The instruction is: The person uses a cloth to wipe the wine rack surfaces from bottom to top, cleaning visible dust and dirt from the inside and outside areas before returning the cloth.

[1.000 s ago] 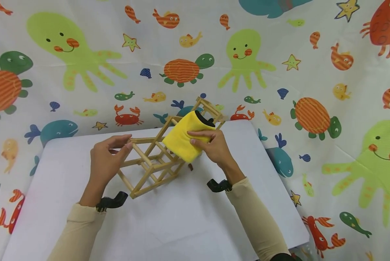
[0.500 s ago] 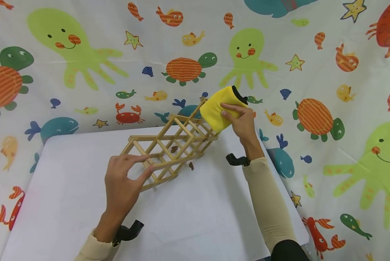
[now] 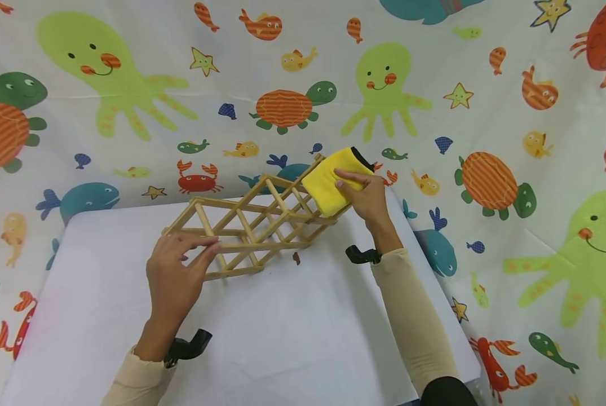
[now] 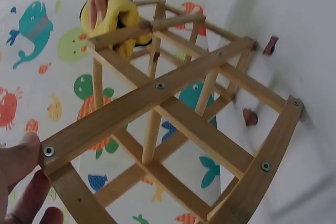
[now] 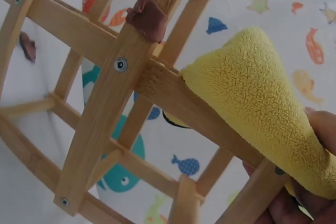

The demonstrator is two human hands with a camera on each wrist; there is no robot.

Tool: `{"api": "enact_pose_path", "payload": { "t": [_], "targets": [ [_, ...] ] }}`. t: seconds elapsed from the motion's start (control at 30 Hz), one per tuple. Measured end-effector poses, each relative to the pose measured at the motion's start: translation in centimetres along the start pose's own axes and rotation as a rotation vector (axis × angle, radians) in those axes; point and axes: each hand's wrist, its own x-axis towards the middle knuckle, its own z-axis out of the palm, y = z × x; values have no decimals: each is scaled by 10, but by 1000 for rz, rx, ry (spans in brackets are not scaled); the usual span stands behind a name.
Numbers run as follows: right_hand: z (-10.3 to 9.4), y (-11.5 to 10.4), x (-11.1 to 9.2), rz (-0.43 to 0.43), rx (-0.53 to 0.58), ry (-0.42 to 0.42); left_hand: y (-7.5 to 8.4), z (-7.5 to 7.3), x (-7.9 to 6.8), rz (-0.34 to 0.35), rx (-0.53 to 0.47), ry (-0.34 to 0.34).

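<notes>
A folding wooden rack (image 3: 262, 246) of crossed slats stands on the white table. My left hand (image 3: 176, 276) pinches its near left corner; in the left wrist view the thumb (image 4: 23, 153) lies on a slat's end by a screw. A yellow cloth (image 3: 328, 180) with black edging is in my right hand (image 3: 366, 197), at the rack's far right end. In the right wrist view the fluffy cloth (image 5: 252, 87) is folded over a slat, fingers on both sides of it. Beside it, a brown lump (image 5: 149, 19) sticks to another slat.
Small brown bits lie on the white table (image 3: 282, 338), one crumb (image 3: 296, 258) just in front of the rack and another piece (image 4: 250, 117) near it in the left wrist view. A curtain (image 3: 303, 67) printed with sea animals hangs behind and at the sides.
The left hand left the corner, came nearer with thumb and finger apart, then pinched the rack again. The rack has turned. The right hand lifted the cloth rightward, then lowered it onto the far end.
</notes>
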Motion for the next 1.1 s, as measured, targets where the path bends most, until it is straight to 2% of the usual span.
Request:
{"api": "enact_pose_path", "payload": {
  "t": [0.13, 0.33, 0.4, 0.5, 0.57, 0.63, 0.83, 1.03, 1.1],
  "targets": [
    [6, -4, -11, 12, 23, 17, -13, -7, 14, -77, 24, -31],
    [11, -4, -22, 43, 99, 27, -30, -11, 27, -211, -10, -65],
    [11, -3, -25, 38, 156, 65, -34, -11, 27, -247, -36, -79],
    [9, -1, -27, -20, 262, 156, -38, -11, 27, -277, -74, -94],
    [7, -1, -29, -72, 308, 207, -39, -11, 28, -281, -93, -96],
    [7, -2, -31, -112, 306, 219, -39, -11, 29, -277, -101, -88],
    [8, 2, -41, -150, 181, 135, -40, -10, 32, -268, -104, -57],
    [0, 1, -53, -226, 328, 275, -39, -8, 36, -247, -138, -48],
    [-1, -3, -54, -261, 350, 288, -40, -7, 37, -227, -131, -34]
  ]
}}
